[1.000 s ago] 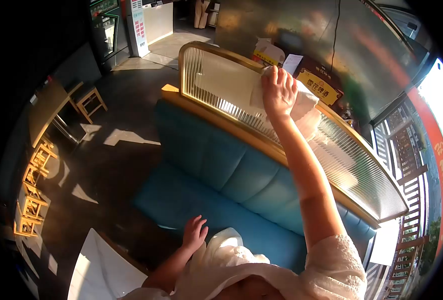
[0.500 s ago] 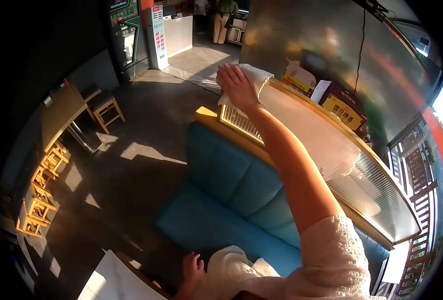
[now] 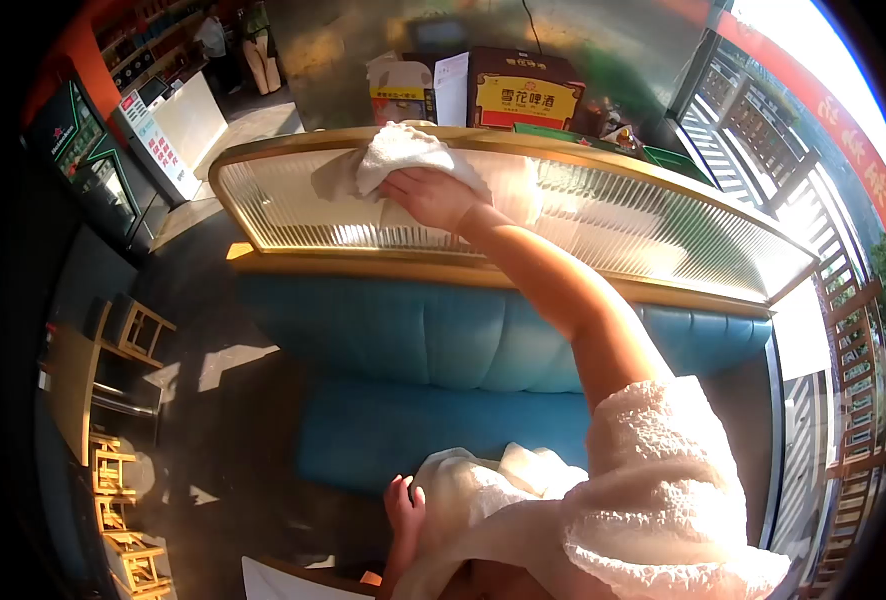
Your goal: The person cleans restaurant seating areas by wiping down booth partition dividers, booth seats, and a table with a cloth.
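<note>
My right hand (image 3: 433,198) presses a white cloth (image 3: 400,158) against the upper part of a ribbed glass partition (image 3: 643,225) with a gold frame. The cloth bunches over the frame's top edge, and my fingers lie closed on it. Below the partition runs a blue padded bench (image 3: 473,345). Low in the view, my left hand (image 3: 404,505) hangs beside my light clothing, with its slightly bent fingers apart and nothing in them.
Behind the partition stand a brown and yellow carton (image 3: 525,90) and an opened box (image 3: 401,90). A white tabletop corner (image 3: 283,583) shows at the bottom. Wooden stools (image 3: 113,470) line the left, and two people stand near a counter (image 3: 195,120) at the back.
My right hand and the cloth have moved from the partition's far left end inward along its top edge. The view has turned to the right. My left hand remains low.
</note>
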`<state>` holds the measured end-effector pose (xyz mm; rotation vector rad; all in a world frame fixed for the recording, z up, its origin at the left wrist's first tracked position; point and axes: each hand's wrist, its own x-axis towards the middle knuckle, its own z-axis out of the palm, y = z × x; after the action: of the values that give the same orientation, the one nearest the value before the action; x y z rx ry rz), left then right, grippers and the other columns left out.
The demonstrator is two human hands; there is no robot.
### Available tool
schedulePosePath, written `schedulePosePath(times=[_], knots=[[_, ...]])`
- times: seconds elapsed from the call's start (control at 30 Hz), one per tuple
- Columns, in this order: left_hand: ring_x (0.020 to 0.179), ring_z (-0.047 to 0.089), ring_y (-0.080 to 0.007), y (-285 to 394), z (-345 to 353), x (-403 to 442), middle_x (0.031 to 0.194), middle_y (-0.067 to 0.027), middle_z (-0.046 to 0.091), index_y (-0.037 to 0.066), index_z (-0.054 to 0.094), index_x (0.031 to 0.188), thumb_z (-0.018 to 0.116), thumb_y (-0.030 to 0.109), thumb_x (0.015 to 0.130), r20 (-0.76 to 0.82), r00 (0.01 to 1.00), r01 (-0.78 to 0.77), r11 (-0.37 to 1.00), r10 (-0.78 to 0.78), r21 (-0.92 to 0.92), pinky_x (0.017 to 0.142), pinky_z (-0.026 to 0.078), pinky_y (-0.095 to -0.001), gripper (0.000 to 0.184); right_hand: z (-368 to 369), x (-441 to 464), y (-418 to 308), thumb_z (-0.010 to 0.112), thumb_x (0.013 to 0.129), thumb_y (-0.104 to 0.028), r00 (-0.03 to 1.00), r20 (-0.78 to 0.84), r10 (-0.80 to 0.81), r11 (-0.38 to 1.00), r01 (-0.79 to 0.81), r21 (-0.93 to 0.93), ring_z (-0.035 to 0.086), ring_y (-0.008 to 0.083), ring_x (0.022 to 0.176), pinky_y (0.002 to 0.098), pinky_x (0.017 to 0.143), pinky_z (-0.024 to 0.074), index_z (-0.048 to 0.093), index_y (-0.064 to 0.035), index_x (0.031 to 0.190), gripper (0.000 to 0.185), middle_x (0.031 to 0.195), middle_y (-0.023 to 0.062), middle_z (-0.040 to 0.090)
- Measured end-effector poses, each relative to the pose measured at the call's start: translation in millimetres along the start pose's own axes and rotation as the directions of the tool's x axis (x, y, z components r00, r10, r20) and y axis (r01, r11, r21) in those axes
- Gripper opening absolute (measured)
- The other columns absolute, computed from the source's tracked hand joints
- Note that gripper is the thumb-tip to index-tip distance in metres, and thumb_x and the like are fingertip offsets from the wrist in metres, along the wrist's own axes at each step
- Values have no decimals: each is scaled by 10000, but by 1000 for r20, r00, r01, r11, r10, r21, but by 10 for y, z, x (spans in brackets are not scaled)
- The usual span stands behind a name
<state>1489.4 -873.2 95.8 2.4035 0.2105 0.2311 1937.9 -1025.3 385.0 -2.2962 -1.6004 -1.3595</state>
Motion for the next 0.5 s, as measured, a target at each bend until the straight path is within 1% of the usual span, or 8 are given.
schedulePosePath(times=[0.1,0.23,0.3,0.33,0.37,0.4,0.47,0.5], knots=[[1043,488,-354,217,65,17,1116,-191,534,32,562,1041,585,171,779,103,994,-27,999,29,-20,912,386,-439,297,-523,-862,218,512,728,-139,993,-48,108,990,-112,-81,553,179,959,298,829,452,605,-118,1005,293,1034,22,576],[1084,469,-351,380,189,101,1142,-187,528,34,560,1056,583,177,780,236,970,-56,998,58,-16,949,363,-439,311,-1278,-2185,517,554,733,-198,956,-60,288,876,-288,-386,545,159,953,296,776,450,623,-142,899,189,952,-8,599],[1092,466,-349,490,317,113,1144,-188,529,43,566,1055,583,176,782,290,956,-60,998,52,20,955,358,-440,304,-1559,-2863,655,598,701,-259,880,-178,440,710,-462,-531,547,160,916,318,771,440,619,-154,850,184,887,-19,598],[1079,477,-348,600,351,132,1130,-186,537,47,569,1053,587,172,774,318,945,-93,995,81,21,943,366,-433,306,-1757,-3116,752,625,671,-323,851,-241,466,643,-513,-568,549,194,900,382,807,424,623,-150,865,259,895,1,593],[1079,477,-348,724,398,139,1130,-186,537,47,569,1053,587,172,774,330,939,-110,993,95,29,943,366,-433,306,-1921,-3363,842,618,674,-360,751,-273,601,587,-647,-486,539,255,946,450,827,404,617,-139,939,346,935,22,596],[1070,485,-343,864,442,139,1122,-183,541,50,571,1046,592,178,768,359,923,-161,986,136,38,936,370,-426,307,-2149,-3489,876,570,706,-341,627,-363,690,498,-774,-391,495,338,1038,519,871,366,583,-115,1055,416,1053,88,575],[1061,492,-338,1103,537,150,1115,-180,545,54,573,1039,596,185,761,390,904,-211,976,173,57,928,374,-419,308,-2391,-4157,1088,518,740,-297,593,-405,696,320,-761,-565,439,396,1107,540,928,319,540,-93,1133,443,1157,148,527],[1053,497,-334,1226,597,151,1112,-175,546,56,576,1027,598,202,756,432,888,-204,977,159,58,925,374,-416,309,-2620,-4284,1170,490,748,-268,496,-501,710,315,-859,-404,415,420,1129,530,974,281,515,-57,1156,459,1204,201,481]])
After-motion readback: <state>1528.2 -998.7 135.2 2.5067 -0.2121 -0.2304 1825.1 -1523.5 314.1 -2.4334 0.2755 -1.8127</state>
